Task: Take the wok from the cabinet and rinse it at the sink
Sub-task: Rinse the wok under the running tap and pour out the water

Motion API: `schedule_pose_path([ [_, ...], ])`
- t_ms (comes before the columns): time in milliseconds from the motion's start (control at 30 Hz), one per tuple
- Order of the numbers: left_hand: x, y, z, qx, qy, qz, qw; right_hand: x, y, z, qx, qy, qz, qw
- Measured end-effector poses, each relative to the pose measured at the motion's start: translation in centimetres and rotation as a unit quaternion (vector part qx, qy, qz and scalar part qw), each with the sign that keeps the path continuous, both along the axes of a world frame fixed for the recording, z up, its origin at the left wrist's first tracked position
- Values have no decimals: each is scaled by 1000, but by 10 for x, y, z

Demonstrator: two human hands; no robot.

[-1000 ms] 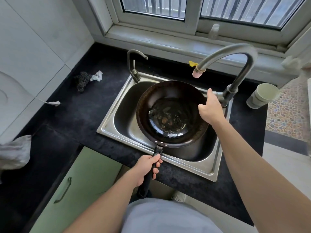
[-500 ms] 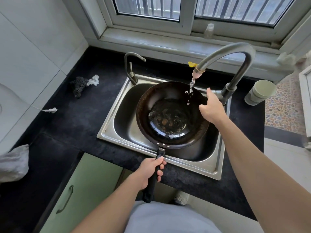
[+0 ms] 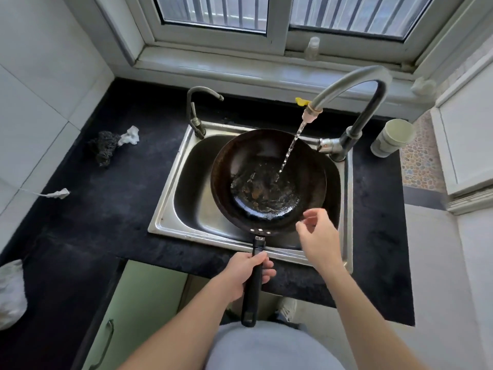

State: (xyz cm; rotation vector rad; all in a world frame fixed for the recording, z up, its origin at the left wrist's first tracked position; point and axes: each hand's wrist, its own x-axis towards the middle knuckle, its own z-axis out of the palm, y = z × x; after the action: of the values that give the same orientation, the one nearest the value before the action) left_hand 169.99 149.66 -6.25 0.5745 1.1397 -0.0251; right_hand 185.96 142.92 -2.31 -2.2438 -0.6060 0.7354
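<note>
wok (image 3: 268, 180) in steel sink (image 3: 170, 204): water, possibly food residue | left hand (image 3: 244, 273) grips handle | right hand (image 3: 318, 237) loose, empty

The sink (image 3: 170, 209) is set in the tabletop (image 3: 106, 209), with the wok (image 3: 266, 161) in its basin. The tap (image 3: 354, 108) stands at the wok's two o'clock, a cup (image 3: 392, 137) beyond it, a scourer (image 3: 102, 149) at nine o'clock.

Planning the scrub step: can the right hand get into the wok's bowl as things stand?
Probably yes. The right hand hovers open and empty beside the wok's near rim, with nothing between them. The left hand holds the handle; only the water stream falls inside.
</note>
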Motion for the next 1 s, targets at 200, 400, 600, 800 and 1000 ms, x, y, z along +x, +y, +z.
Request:
schedule_pose_path([
  [200, -8, 10, -10, 26, -8, -76, 997, -83, -41, -12, -116, 119, 28, 986],
  [400, -12, 16, -19, -15, -43, -81, 996, -116, -35, -25, -140, 281, -6, 949],
  [600, -16, 19, -14, 4, -40, -156, 987, -129, -8, -32, -20, 436, -165, 885],
  [800, -21, 22, -16, -21, -61, -157, 985, -153, -2, -26, -50, 269, -203, 940],
  [1000, -19, 15, -9, -51, -74, -99, 991, -159, -11, -32, -30, 139, -146, 979],
])
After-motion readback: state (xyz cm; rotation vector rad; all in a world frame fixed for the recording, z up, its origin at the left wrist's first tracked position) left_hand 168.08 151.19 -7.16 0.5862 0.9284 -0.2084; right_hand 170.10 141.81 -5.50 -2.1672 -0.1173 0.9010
